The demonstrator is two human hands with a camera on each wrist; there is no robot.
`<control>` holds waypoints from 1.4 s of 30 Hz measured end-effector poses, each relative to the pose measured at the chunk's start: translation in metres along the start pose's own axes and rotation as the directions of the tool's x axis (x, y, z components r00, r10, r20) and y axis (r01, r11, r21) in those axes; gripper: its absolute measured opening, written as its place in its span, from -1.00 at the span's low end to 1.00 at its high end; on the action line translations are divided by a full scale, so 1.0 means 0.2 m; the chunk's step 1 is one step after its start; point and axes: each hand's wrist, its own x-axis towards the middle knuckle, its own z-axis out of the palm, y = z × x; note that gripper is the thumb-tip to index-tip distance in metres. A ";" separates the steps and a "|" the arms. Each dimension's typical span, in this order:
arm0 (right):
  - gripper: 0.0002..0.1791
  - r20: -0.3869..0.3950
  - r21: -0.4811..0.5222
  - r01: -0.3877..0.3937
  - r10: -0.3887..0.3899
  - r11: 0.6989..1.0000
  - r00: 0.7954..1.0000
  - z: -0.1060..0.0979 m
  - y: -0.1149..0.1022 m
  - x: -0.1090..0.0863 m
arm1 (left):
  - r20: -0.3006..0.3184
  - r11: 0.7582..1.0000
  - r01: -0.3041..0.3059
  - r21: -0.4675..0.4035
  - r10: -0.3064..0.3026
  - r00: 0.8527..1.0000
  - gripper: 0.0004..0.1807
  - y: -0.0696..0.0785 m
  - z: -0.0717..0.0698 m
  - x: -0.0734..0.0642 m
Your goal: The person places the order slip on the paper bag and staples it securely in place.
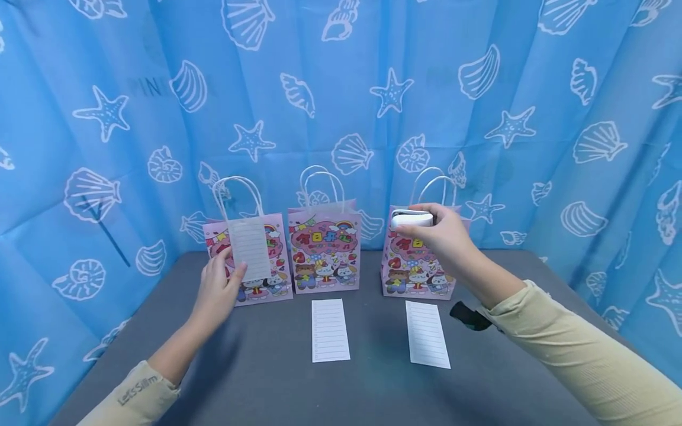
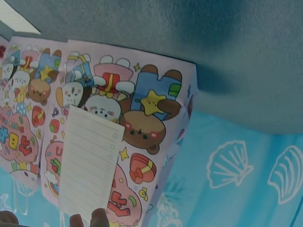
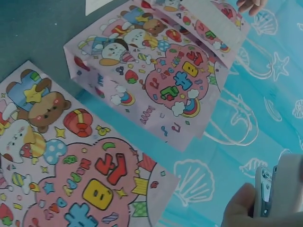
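Observation:
My left hand (image 1: 217, 290) holds a lined white paper slip (image 1: 249, 248) by its edge, upright in front of the left pink gift bag (image 1: 277, 284). In the left wrist view, the slip (image 2: 90, 158) overlaps the bag's cartoon animals, with fingertips (image 2: 98, 218) at its end. A small white stapler (image 1: 412, 220) is gripped in my right hand (image 1: 446, 231), raised in front of the upper part of the right gift bag (image 1: 394, 290). The right wrist view shows the stapler (image 3: 286, 189) at the lower right, thumb against it.
A third pink gift bag (image 1: 324, 278) stands in the middle; all have white cord handles. Two lined slips lie on the grey table (image 1: 373, 390), one middle slip (image 1: 330, 331) and one right slip (image 1: 428, 334). A blue seashell curtain (image 1: 341, 118) hangs behind.

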 end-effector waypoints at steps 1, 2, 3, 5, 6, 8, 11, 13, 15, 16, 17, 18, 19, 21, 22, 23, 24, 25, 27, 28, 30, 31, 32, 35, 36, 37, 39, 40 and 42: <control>-0.29 0.000 -0.005 0.004 -0.004 1.000 1.000 0.00 0.01 0.00 | 0.004 1.000 0.000 0.006 0.000 1.000 -0.39 0.00 0.00 -0.01; -0.29 -0.002 -0.015 0.005 -0.005 1.000 1.000 -0.01 0.01 -0.01 | 0.007 1.000 0.001 0.009 -0.001 1.000 -0.39 0.00 0.00 -0.01; -0.28 -0.003 -0.025 0.008 -0.008 1.000 1.000 -0.01 0.02 -0.01 | 0.012 1.000 0.001 0.014 -0.001 1.000 -0.38 0.00 0.00 -0.02; -0.27 -0.014 -0.053 0.010 -0.011 0.999 1.000 -0.03 0.03 -0.02 | 0.024 1.000 0.001 0.021 -0.002 1.000 -0.38 -0.01 0.00 -0.03; -0.27 -0.021 -0.073 0.007 -0.009 0.997 1.000 -0.03 0.04 -0.03 | 0.032 1.000 0.001 0.024 -0.002 1.000 -0.38 -0.01 0.01 -0.03; -0.30 -0.033 -0.102 0.012 -0.016 0.995 0.999 -0.05 0.05 -0.04 | 0.050 1.000 0.005 0.027 -0.007 0.999 -0.37 -0.02 0.02 -0.04; -0.35 -0.045 -0.122 0.032 -0.038 0.992 0.998 -0.09 0.07 -0.07 | 0.071 0.999 0.010 0.030 -0.012 0.997 -0.38 -0.02 0.03 -0.05; -0.37 -0.041 -0.116 0.058 -0.063 0.992 0.997 -0.11 0.08 -0.07 | 0.081 1.000 0.009 0.028 -0.011 0.997 -0.38 -0.02 0.04 -0.06; -0.38 -0.030 -0.106 0.074 -0.078 0.992 0.997 -0.13 0.09 -0.07 | 0.094 0.999 0.007 0.035 -0.010 0.995 -0.38 -0.02 0.05 -0.06; -0.37 -0.023 -0.105 0.080 -0.083 0.991 0.996 -0.14 0.10 -0.07 | 0.104 0.999 0.008 0.037 -0.012 0.995 -0.38 -0.02 0.05 -0.07; -0.37 -0.015 -0.104 0.087 -0.089 0.991 0.996 -0.15 0.11 -0.08 | 0.112 0.999 0.009 0.039 -0.014 0.994 -0.38 -0.02 0.05 -0.07; -0.37 -0.008 -0.105 0.092 -0.094 0.990 0.996 -0.15 0.12 -0.08 | 0.122 0.999 0.011 0.043 -0.016 0.992 -0.37 -0.02 0.06 -0.07; -0.37 -0.006 -0.111 0.095 -0.096 0.989 0.995 -0.16 0.13 -0.08 | 0.134 0.999 0.018 0.046 -0.024 0.991 -0.36 -0.02 0.06 -0.08; -0.37 -0.006 -0.125 0.097 -0.098 0.987 0.995 -0.18 0.15 -0.09 | 0.142 0.999 0.020 0.047 -0.026 0.990 -0.35 -0.03 0.08 -0.08; -0.36 -0.007 -0.135 0.097 -0.098 0.986 0.995 -0.19 0.16 -0.09 | 0.142 0.999 0.017 0.046 -0.023 0.990 -0.36 -0.03 0.08 -0.08; -0.35 -0.010 -0.144 0.094 -0.097 0.985 0.995 -0.20 0.17 -0.09 | 0.142 0.999 0.013 0.047 -0.020 0.990 -0.35 -0.03 0.09 -0.09; -0.35 -0.013 -0.149 0.091 -0.095 0.985 0.995 -0.21 0.18 -0.10 | 0.143 0.999 0.011 0.049 -0.017 0.990 -0.35 -0.03 0.10 -0.09; -0.34 -0.016 -0.153 0.089 -0.092 0.984 0.996 -0.23 0.18 -0.10 | 0.144 0.999 0.008 0.049 -0.015 0.989 -0.35 -0.02 0.10 -0.09; -0.34 -0.022 -0.159 0.074 -0.078 0.984 0.997 -0.25 0.20 -0.10 | 0.150 0.999 0.003 0.049 -0.010 0.989 -0.35 -0.02 0.11 -0.09; -0.34 -0.025 -0.161 0.065 -0.070 0.985 0.997 -0.26 0.21 -0.11 | 0.164 0.999 0.013 0.046 -0.021 0.986 -0.34 -0.02 0.11 -0.09; -0.35 -0.030 -0.157 0.043 -0.049 0.987 0.998 -0.27 0.22 -0.11 | 0.183 0.998 0.029 0.047 -0.037 0.982 -0.33 -0.02 0.12 -0.10; -0.34 -0.032 -0.154 0.031 -0.036 0.988 0.999 -0.28 0.23 -0.11 | 0.194 0.998 0.038 0.047 -0.047 0.980 -0.32 -0.02 0.12 -0.10; -0.34 -0.034 -0.153 0.020 -0.025 0.988 0.999 -0.29 0.24 -0.12 | 0.204 0.998 0.047 0.048 -0.056 0.977 -0.32 -0.02 0.12 -0.10; -0.32 -0.038 -0.151 -0.009 0.003 0.988 0.999 -0.31 0.26 -0.12 | 0.229 0.997 0.058 0.060 -0.070 0.971 -0.32 -0.02 0.15 -0.11; -0.31 -0.041 -0.152 -0.022 0.015 0.988 0.999 -0.32 0.26 -0.13 | 0.239 0.996 0.062 0.062 -0.075 0.968 -0.32 -0.01 0.15 -0.11; -0.30 -0.048 -0.156 -0.036 0.029 0.987 0.998 -0.32 0.27 -0.13 | 0.248 0.996 0.063 0.064 -0.077 0.966 -0.33 -0.01 0.16 -0.11; -0.27 -0.056 -0.159 -0.065 0.057 0.985 0.997 -0.34 0.28 -0.13 | 0.261 0.996 0.057 0.066 -0.073 0.962 -0.32 -0.01 0.17 -0.11; -0.25 -0.058 -0.158 -0.085 0.077 0.984 0.995 -0.34 0.29 -0.13 | 0.266 0.996 0.054 0.065 -0.069 0.962 -0.33 0.00 0.18 -0.12; -0.22 -0.060 -0.153 -0.125 0.118 0.980 0.991 -0.35 0.31 -0.14 | 0.273 0.997 0.048 0.064 -0.064 0.960 -0.33 0.00 0.18 -0.12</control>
